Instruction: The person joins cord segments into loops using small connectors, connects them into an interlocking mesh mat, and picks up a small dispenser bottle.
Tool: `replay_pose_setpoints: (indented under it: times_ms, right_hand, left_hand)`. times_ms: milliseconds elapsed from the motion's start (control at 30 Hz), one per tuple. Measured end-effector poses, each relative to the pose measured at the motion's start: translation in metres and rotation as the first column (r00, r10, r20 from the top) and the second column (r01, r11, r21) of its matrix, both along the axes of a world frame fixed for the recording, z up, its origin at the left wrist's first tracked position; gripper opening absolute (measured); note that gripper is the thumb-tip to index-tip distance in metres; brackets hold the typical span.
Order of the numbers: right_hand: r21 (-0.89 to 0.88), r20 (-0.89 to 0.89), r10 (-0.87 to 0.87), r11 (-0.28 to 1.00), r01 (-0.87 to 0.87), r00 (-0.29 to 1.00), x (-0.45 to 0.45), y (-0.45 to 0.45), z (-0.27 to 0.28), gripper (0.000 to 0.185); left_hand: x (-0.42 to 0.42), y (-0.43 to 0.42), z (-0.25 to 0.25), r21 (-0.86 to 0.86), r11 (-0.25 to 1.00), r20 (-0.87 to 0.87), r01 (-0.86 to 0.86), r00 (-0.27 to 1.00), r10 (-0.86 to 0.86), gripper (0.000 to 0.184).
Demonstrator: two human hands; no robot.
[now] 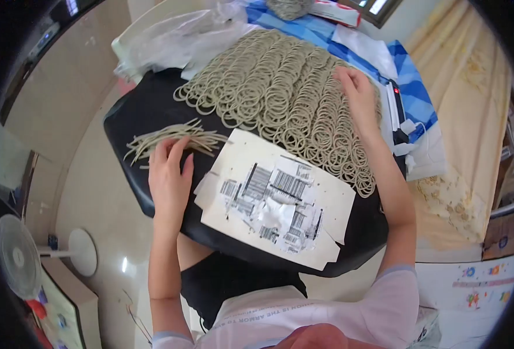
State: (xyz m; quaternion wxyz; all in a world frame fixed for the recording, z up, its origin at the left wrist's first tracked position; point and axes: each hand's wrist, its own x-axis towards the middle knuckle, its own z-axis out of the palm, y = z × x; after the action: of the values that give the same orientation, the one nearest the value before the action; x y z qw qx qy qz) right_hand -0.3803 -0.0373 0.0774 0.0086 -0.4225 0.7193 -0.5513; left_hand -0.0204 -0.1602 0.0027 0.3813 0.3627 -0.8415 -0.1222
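My left hand (170, 168) rests at the near edge of a loose pile of thin beige strips (201, 138), fingertips touching them and thumb held apart. My right hand (358, 96) is at the far right of a wide array of beige rings (268, 99), set in overlapping rows. Its fingers are bent together among the rings; whatever they pinch is too small to tell. Between my forearms lies a cream board (225, 212) with torn barcode labels (289, 183) stuck on it.
A black cover (134, 110) lies under the work. Behind are a clear plastic bag (178, 43) and a blue checked cloth (411, 75). At the right edge sits a power strip (395, 102) with plugs and cables. A fan (18, 256) stands at the left.
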Motion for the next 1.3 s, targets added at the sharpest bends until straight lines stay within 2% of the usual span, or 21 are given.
replay_pose_setpoints:
  times_ms: [67,167,267,300,400,500,600,700,900,1100,1200,1300]
  right_hand:
    - [-0.078,-0.146,-0.171,0.984,0.161,0.974,-0.05,-0.028,-0.02,0.031]
    - [-0.007,-0.166,-0.258,0.965,0.261,0.952,-0.093,-0.058,-0.036,0.027]
    - [-0.019,-0.302,-0.336,0.938,0.347,0.892,-0.123,-0.084,-0.054,0.025]
    - [0.04,-0.32,-0.345,0.926,0.376,0.882,-0.125,-0.089,-0.056,0.028]
    - [0.063,-0.511,-0.34,0.901,0.429,0.789,-0.141,-0.105,-0.063,0.028]
    - [-0.003,-0.561,-0.407,0.871,0.49,0.721,-0.141,-0.116,-0.07,0.025]
    - [0.06,-0.566,-0.428,0.831,0.553,0.704,-0.135,-0.119,-0.069,0.025]
    - [0.133,-0.5,-0.418,0.828,0.545,0.758,-0.131,-0.121,-0.066,0.024]
    - [0.122,-0.563,-0.451,0.783,0.61,0.692,-0.129,-0.122,-0.07,0.021]
    - [-0.008,-0.59,-0.439,0.842,0.539,0.678,-0.126,-0.109,-0.056,0.018]
    - [0.002,-0.676,-0.265,0.932,0.361,0.688,-0.121,-0.094,-0.044,0.016]
    - [0.109,-0.688,-0.165,0.939,0.326,0.707,-0.11,-0.082,-0.04,0.013]
  left_hand:
    - [0.001,0.0,0.001,-0.018,0.999,-0.01,0.032,0.999,-0.033,0.026]
    - [0.003,0.0,0.0,-0.019,0.998,-0.008,0.052,0.999,-0.052,0.023]
    - [0.003,0.002,0.004,0.0,0.999,-0.023,0.046,0.999,-0.046,0.02]
    - [0.002,0.002,0.005,0.003,0.999,-0.024,0.047,0.999,-0.047,0.02]
    - [0.002,0.0,0.003,0.0,0.998,-0.019,0.055,0.998,-0.055,0.02]
    - [0.003,0.001,0.004,0.029,0.998,-0.013,0.053,0.999,-0.052,0.018]
    - [0.002,0.002,0.006,0.056,0.998,-0.008,0.043,0.999,-0.042,0.016]
    - [0.002,0.001,0.006,0.048,0.998,-0.004,0.04,0.999,-0.04,0.016]
    - [0.003,-0.001,0.003,0.012,0.999,-0.004,0.049,0.999,-0.049,0.017]
    - [0.004,0.0,0.003,0.017,0.999,-0.033,0.041,0.999,-0.04,0.015]
    - [0.004,0.0,0.003,0.027,0.999,-0.047,0.034,0.998,-0.033,0.015]
    - [0.004,0.002,0.004,0.048,0.998,-0.048,0.03,0.998,-0.028,0.015]
